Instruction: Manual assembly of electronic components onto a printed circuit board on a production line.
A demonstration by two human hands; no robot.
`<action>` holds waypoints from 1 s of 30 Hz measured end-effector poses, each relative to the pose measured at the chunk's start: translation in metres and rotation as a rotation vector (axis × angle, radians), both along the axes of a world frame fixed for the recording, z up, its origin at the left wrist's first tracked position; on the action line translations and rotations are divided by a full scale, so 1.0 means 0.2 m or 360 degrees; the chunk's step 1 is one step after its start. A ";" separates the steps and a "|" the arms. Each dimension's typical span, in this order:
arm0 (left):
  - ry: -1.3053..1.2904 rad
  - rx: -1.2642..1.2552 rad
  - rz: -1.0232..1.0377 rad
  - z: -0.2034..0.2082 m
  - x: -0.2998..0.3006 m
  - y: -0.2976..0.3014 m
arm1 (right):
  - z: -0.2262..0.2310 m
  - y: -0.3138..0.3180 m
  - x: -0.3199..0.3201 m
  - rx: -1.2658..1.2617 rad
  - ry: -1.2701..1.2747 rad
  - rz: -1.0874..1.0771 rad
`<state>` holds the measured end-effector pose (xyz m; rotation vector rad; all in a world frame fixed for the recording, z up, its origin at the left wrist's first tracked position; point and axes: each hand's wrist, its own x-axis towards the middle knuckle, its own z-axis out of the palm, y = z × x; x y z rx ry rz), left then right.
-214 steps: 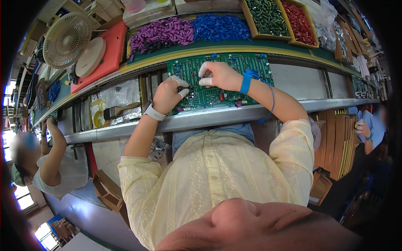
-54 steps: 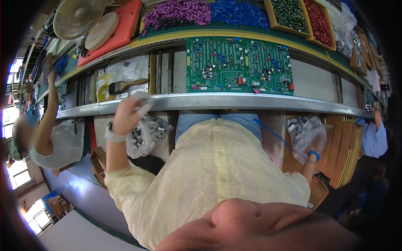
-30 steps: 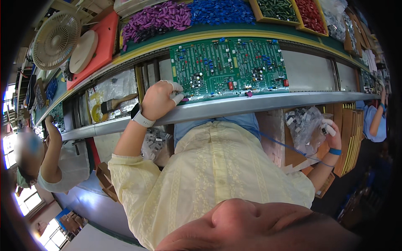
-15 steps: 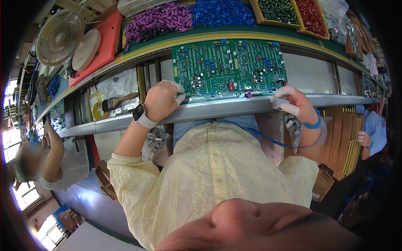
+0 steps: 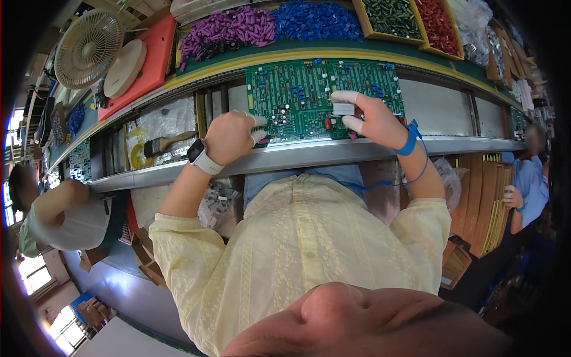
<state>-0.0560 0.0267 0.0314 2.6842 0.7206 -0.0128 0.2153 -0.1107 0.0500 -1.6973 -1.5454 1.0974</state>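
Note:
A green circuit board, made up of two like halves, lies across the metal rails, thick with small components. Over its right half, my right hand pinches a small silver-grey rectangular block between thumb and finger. White finger covers sit on the fingertips of both hands. At the board's left edge is my left hand, its fingers curled; what they hold, if anything, is hidden. A purple part lies by its thumb, and another purple part is at the board's front edge below my right hand.
Beyond the rails lie piles of purple parts and blue parts, with boxes of green parts and red parts. A brush rests at left, near a fan. A blue wrist cord hangs from my right wrist.
My right hand has moved left and forward from the board's front right corner to over its right half, bringing the silver-grey block. My left hand stays at the left edge.

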 end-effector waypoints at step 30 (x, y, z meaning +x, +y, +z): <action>-0.0432 0.0270 -0.0372 -0.15 0.21 0.08 | -0.09 0.18 -0.15 0.0297 -0.0784 0.0444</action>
